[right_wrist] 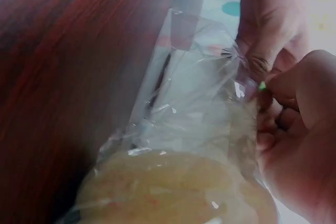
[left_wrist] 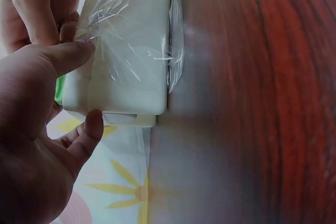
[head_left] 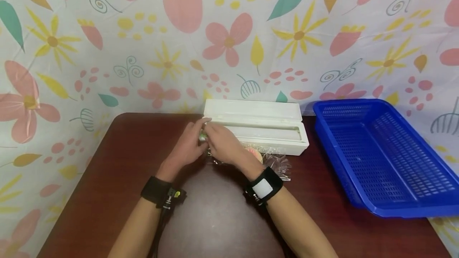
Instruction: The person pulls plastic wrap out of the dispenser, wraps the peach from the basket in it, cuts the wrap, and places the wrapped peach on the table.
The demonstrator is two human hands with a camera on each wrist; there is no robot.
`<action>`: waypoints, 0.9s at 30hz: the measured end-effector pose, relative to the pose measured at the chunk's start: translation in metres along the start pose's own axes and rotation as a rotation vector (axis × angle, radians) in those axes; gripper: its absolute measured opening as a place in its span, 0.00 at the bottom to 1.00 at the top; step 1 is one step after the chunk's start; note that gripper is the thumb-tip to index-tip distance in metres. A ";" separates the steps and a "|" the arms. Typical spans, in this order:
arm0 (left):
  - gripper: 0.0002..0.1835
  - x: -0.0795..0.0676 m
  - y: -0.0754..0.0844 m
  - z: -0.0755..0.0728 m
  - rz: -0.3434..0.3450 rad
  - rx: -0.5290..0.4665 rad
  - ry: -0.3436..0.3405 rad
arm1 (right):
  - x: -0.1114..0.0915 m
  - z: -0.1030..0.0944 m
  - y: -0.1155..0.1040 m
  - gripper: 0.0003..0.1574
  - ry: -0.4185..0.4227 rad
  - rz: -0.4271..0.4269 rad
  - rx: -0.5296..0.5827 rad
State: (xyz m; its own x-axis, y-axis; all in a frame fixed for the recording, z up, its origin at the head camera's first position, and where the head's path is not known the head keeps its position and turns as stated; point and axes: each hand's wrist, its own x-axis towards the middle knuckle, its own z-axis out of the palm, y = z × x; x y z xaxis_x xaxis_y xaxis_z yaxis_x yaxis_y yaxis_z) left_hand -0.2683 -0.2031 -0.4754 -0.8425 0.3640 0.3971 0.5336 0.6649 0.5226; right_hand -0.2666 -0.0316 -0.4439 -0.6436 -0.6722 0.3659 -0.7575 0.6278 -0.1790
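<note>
At the near left end of a long white cling film box, my left hand and right hand meet. The box lid stands raised, and a pale roll lies inside. Clear cling film hangs over the box front; creases in it gather at my left thumb, which pinches it. My right thumb and fingers pinch its edge beside a small green piece, mostly hidden. Under the film sits a round yellowish thing with reddish flecks, partly behind my right wrist in the head view.
A blue plastic basket with holed walls stands on the right of the dark red-brown table. Crumpled film lies on the table by my right wrist. A flower-patterned cloth hangs behind and around the table.
</note>
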 end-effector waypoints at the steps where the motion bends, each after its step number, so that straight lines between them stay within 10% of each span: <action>1: 0.42 0.000 0.000 0.001 0.005 -0.004 -0.005 | -0.004 -0.004 0.001 0.18 -0.006 -0.010 0.033; 9: 0.38 0.001 0.003 0.002 0.032 -0.051 -0.021 | -0.031 -0.036 0.014 0.20 -0.069 0.047 0.295; 27: 0.22 -0.002 0.002 -0.002 0.071 -0.022 -0.056 | -0.081 -0.079 0.073 0.12 0.087 0.196 0.310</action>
State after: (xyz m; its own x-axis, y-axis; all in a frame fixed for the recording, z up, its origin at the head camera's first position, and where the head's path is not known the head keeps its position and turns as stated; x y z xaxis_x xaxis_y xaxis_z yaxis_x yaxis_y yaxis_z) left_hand -0.2648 -0.2036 -0.4737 -0.8052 0.4459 0.3909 0.5928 0.6222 0.5114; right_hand -0.2607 0.0999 -0.4142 -0.7780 -0.5071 0.3708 -0.6266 0.5836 -0.5166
